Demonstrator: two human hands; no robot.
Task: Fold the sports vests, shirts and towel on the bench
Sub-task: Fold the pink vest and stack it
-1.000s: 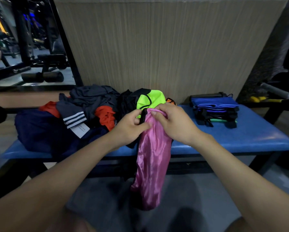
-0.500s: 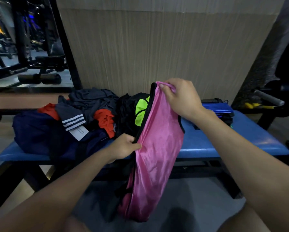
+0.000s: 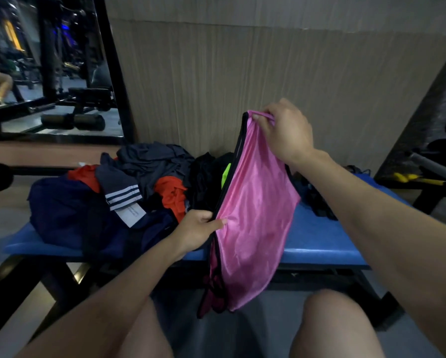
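A shiny pink sports vest (image 3: 253, 215) with black trim hangs in front of the blue bench (image 3: 317, 244). My right hand (image 3: 284, 130) pinches its top edge, raised high. My left hand (image 3: 198, 228) grips its black-trimmed left edge lower down. The vest's bottom dangles below the bench's front edge, between my knees. An unfolded heap lies on the bench's left half: a navy garment (image 3: 61, 210), a grey shirt with white stripes (image 3: 144, 166), an orange piece (image 3: 172, 195), black clothing (image 3: 203, 177) and a neon yellow vest (image 3: 225, 174), mostly hidden behind the pink one.
A stack of folded dark and blue items (image 3: 315, 197) sits on the bench's right part, partly behind my right arm. A wood-grain wall (image 3: 242, 73) backs the bench. A mirror (image 3: 48, 73) stands at the left, gym equipment (image 3: 428, 171) at the right.
My right hand has lifted the vest's top edge upward and to the right. My left hand has slid down its left edge, so the vest is spread out wider.
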